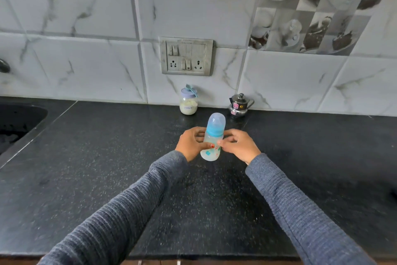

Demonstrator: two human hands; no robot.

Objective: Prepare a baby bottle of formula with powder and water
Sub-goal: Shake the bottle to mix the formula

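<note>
Both hands curl round the baby bottle (211,142) at mid-counter: the left hand (192,143) grips its body from 9 o'clock, the right hand (238,145) from 3 o'clock. The bottle stands capped on the black countertop (107,157). At 11 o'clock by the wall sits the powder jar (188,103); at 1 o'clock, a small steel pot (239,105).

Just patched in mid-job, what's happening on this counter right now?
A person in grey sleeves holds a baby bottle upright on the black counter, left hand and right hand gripping its sides. The blue collar and clear cap are on, and the bottle looks empty. Against the wall behind it stand a jar of white powder, lid on with a small spoon on top, and a small steel kettle with its lid on. Nothing looks added yet.
</note>
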